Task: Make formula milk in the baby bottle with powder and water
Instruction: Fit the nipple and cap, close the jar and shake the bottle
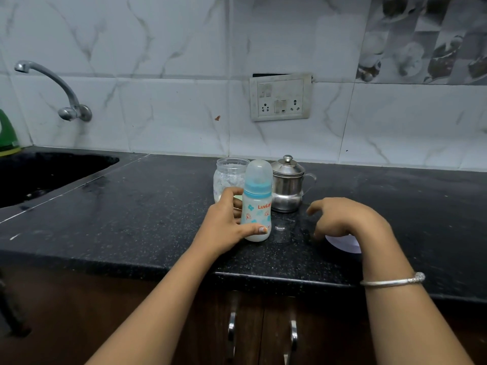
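Note:
A capped baby bottle with a blue collar and clear dome cap stands upright on the black counter. My left hand grips its lower body, thumb across the front. Behind it stand a clear powder jar without a lid and a lidded steel pot with a side handle. My right hand hovers to the right of the bottle with loosely curled fingers, holding nothing. A white round lid lies partly hidden under that hand.
A black sink is sunk into the counter at the left, with a wall tap above it and a green item at the far left edge. A switch and socket plate is on the tiled wall. Cabinet handles sit below the counter edge.

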### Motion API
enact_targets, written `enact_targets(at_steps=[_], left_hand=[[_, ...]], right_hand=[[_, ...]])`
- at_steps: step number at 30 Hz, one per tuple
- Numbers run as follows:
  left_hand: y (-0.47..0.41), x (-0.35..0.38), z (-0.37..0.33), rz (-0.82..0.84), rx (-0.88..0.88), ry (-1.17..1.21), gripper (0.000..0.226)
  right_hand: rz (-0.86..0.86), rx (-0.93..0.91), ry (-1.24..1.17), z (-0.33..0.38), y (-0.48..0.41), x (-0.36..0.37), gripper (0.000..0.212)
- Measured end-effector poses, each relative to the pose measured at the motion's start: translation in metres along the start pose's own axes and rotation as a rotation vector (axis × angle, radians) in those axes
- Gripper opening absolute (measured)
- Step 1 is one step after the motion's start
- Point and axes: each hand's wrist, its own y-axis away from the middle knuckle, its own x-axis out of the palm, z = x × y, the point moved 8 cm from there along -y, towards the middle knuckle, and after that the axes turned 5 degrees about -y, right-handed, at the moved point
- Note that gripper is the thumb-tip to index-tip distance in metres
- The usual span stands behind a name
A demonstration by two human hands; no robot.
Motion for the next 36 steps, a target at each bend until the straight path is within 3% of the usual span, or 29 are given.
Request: enact_targets(at_steps=[8,15,21,25,29,33,36], left_hand=[[0.001,-0.001,-0.002,-0.004,0.012,0.003,0.071],[0.002,-0.001,-0.004,-0.009,0.03,-0.033,0.072],[0.003,-0.004,-0.005,-0.078,0.049,-0.035,0.066],[0.003,-0.03,-0.008,-0.297,0.06,0.062,0.05],[-0.012,-0.059,-0.017,-0.449,0.078,0.109,0.021],[-0.034,-0.079,-0.021,-0.453,0.098,0.156,0.03],[-0.051,-0.076,-0.007,-0.38,0.068,0.099,0.044]], right_hand=[[0.007,-0.032,-0.04,0.003,-0.001,0.005,0.069],[-0.044,-0.086,-0.043,0.005,0.003,0.001,0.055],[-0.358,-0.174,-0.168,0.016,0.004,-0.025,0.044],[-0.589,-0.264,-0.431,0.028,0.01,-0.059,0.055],[-0.794,-0.422,-0.723,0.045,0.009,-0.094,0.044],[-0.793,-0.527,-0.944,0.068,-0.015,-0.106,0.037],[-0.719,-0.564,-0.941,0.088,-0.036,-0.104,0.037]])
